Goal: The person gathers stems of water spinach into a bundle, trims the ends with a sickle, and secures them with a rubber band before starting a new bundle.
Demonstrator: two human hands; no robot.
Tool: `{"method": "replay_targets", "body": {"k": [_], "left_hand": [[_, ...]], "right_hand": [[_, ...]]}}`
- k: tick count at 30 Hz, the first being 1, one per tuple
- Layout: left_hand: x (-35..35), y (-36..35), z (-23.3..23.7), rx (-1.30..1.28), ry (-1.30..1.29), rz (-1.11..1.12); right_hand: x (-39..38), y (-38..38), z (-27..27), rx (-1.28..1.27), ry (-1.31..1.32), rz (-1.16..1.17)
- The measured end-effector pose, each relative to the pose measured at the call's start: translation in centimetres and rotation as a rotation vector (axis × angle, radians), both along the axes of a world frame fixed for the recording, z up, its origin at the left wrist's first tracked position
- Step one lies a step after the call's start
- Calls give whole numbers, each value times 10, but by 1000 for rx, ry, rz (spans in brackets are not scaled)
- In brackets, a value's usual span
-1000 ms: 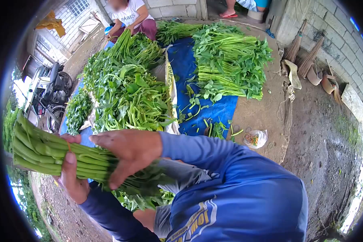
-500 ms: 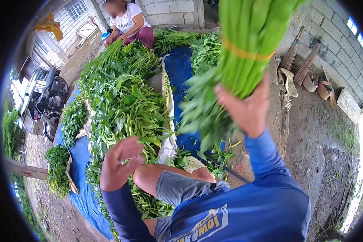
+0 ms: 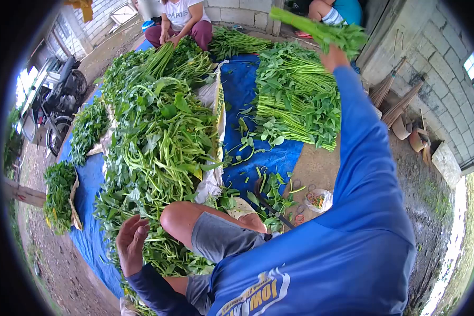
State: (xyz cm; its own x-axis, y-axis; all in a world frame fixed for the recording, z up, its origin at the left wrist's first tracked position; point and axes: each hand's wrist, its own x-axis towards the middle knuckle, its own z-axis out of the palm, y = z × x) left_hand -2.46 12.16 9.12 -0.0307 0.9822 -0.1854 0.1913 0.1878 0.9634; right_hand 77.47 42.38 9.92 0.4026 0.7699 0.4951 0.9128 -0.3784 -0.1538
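My right hand (image 3: 336, 59) is raised at the far end of my outstretched arm and grips a bundle of water spinach (image 3: 321, 30), its stems pointing left and its leaves at the right. Below that arm lies a stack of more water spinach bundles (image 3: 297, 100) on the blue tarp (image 3: 237, 89). My left hand (image 3: 132, 243) holds nothing, with its fingers loosely bent and apart, over the edge of a big heap of loose water spinach (image 3: 160, 134) beside my knee.
Beside my foot are a curved blade (image 3: 271, 203), cut stems and a plastic bag of rubber bands (image 3: 319, 200). Across the heap a person (image 3: 181, 21) sits handling stems; another person (image 3: 347, 10) is partly visible behind. Brooms (image 3: 403, 102) lean on the wall. A motorcycle (image 3: 63, 97) stands left.
My right hand has carried the banded bundle from close in front of me out to the far right, tilting it sideways. The stacked bundles now show. My left hand has lowered and moved left.
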Motion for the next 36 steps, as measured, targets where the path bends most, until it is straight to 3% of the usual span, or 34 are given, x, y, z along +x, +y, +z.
{"method": "replay_targets", "body": {"k": [3,5,6,7,8,10,11,12,13,14,15,16,17,19,22,24,26,28,33,35,36], "left_hand": [[-27,-37,-45,-94,-123,45],[-46,-59,-66,-133,-86,87],[-51,-63,-64,-134,-57,110],[-57,-68,-58,-132,-28,137],[-64,-75,-54,-135,-1,173],[-81,-71,-41,-28,14,151],[-74,-66,-17,-11,54,188],[-88,-60,-10,59,82,195],[-93,-55,5,177,45,200],[-96,-50,24,216,139,257],[-99,-44,38,296,197,309],[-96,-42,53,319,199,367],[-100,-38,58,335,160,419],[-113,-34,50,338,94,439],[-139,-27,3,262,11,411],[-156,-26,-31,214,26,424],[-178,-31,-49,180,91,485],[-205,-35,-57,256,157,598],[-235,-52,-53,299,40,875],[-242,-57,-59,278,97,881],[-245,-59,-59,275,158,872]], "right_hand": [[-118,-133,-209,-65,142,288],[-218,-256,-342,-58,454,363],[-275,-329,-384,-163,277,316],[-328,-386,-408,-150,437,346],[-341,-425,-439,-224,418,511],[-339,-451,-478,-447,441,537],[-330,-430,-485,-585,466,400],[-311,-401,-432,-592,119,500],[-272,-357,-476,-444,11,481],[-271,-314,-396,-443,400,233],[-258,-283,-360,-117,478,331],[-245,-243,-332,-41,571,495],[-266,-218,-259,-120,710,454],[-314,-174,-158,-91,734,643],[-406,-138,-54,-110,700,973],[-478,-129,-17,-169,669,1157],[-545,-125,-6,-343,566,1221],[-611,-118,-33,-473,415,1367],[-756,-111,-196,-799,191,1625],[-802,-122,-251,-910,261,1510],[-825,-124,-285,-848,261,1544]]}}
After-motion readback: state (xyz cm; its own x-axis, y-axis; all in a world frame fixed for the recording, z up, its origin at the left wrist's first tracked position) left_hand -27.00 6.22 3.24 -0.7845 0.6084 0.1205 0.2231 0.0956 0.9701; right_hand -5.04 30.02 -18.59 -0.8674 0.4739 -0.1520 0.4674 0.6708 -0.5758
